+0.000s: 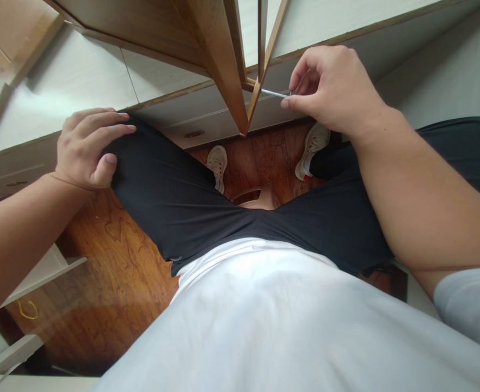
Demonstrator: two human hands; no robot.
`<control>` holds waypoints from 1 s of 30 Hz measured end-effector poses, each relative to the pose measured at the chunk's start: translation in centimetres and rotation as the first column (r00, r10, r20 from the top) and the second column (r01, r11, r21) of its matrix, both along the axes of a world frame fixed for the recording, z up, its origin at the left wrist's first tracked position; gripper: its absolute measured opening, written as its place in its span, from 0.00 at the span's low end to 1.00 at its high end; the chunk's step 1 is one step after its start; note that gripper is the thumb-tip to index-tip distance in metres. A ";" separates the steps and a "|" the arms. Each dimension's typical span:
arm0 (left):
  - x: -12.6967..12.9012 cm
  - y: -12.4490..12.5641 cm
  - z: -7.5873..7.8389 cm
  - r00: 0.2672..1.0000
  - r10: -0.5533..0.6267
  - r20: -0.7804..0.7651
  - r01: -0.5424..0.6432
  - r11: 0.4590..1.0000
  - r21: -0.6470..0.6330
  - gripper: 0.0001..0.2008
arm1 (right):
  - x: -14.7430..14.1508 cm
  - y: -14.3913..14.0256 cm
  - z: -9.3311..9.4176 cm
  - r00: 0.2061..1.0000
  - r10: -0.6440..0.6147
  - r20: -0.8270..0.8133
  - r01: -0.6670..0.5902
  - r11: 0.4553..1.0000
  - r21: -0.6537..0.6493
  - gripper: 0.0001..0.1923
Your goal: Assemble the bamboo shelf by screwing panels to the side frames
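Note:
My right hand (324, 87) pinches a thin silvery hex key (275, 93) between thumb and fingertips. From those fingers the key runs left to the wooden furniture frame (223, 71), meeting it near a joint between a slanted bar and a short crosspiece. Whether its tip sits inside a bolt there is hidden. Tapered brown legs of the frame come together and point down towards me, past the worktop's edge. My left hand (88, 144) lies open on my left knee, fingers stretched out over the dark trousers (154, 185).
A pale worktop (97, 81) with a brown edge runs across the top, above drawer fronts (207, 128). Other wooden parts (15, 49) lie at upper left. Under my legs are a pinkish stool (260, 197) and wood-patterned floor (113, 267). White shelving (44, 272) stands at lower left.

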State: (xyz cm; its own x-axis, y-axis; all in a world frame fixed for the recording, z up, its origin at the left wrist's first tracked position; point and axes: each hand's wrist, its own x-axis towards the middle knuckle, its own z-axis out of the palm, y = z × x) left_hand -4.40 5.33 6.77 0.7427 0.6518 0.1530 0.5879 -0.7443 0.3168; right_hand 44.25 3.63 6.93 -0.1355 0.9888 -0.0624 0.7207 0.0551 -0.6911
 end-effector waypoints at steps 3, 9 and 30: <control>0.0 0.0 0.0 1.000 0.003 0.001 -0.003 1.000 0.001 0.33 | -0.1 -0.1 0.1 1.000 0.003 0.008 -0.003 1.000 -0.003 0.11; 0.1 0.1 0.2 1.000 -0.012 0.009 0.012 1.000 -0.022 0.34 | -0.1 -0.1 0.5 0.999 0.019 0.036 -0.019 1.000 -0.018 0.09; 0.0 0.3 -0.1 0.999 -0.035 0.023 0.035 0.999 0.017 0.33 | -0.2 -0.2 0.9 0.998 0.024 0.052 -0.020 0.997 -0.071 0.07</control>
State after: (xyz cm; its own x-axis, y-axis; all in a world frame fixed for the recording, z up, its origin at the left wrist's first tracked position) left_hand -4.39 5.67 6.71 0.7611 0.6228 0.1814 0.5540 -0.7695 0.3176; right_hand 44.05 3.44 7.80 -0.1517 0.9786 -0.1393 0.7557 0.0239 -0.6545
